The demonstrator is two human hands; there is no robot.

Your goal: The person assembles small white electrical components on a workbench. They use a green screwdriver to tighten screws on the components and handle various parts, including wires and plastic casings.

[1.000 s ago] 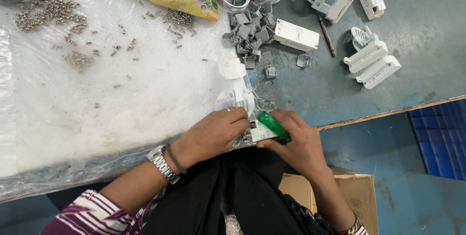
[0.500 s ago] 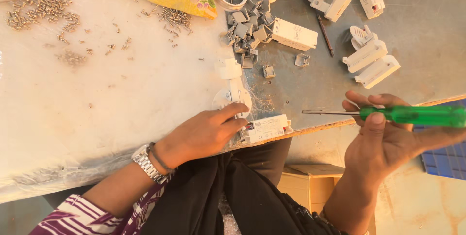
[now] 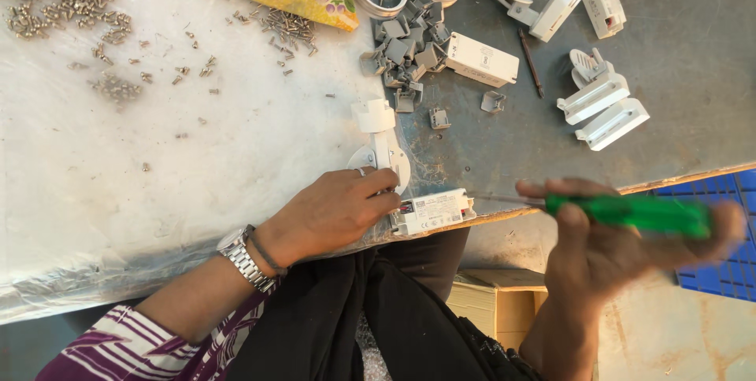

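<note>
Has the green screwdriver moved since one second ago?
Yes. The green screwdriver in the right hand moved rightward, off the small white box, past the table edge.

Driver box (image 3: 433, 212) at table edge (image 3: 677, 178), screws (image 3: 67, 11) far-left.

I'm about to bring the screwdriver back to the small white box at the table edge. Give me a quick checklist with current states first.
1. Left hand steadying the small white box: ok, fingers press its left end.
2. Box fully supported: not ok, it sits right at the table edge.
3. Right hand gripping the green screwdriver: ok, though blurred.
4. Screwdriver tip seated on the box: cannot tell, the shaft is blurred.
5. Spare screws within reach: ok, scattered on the white sheet.
</note>
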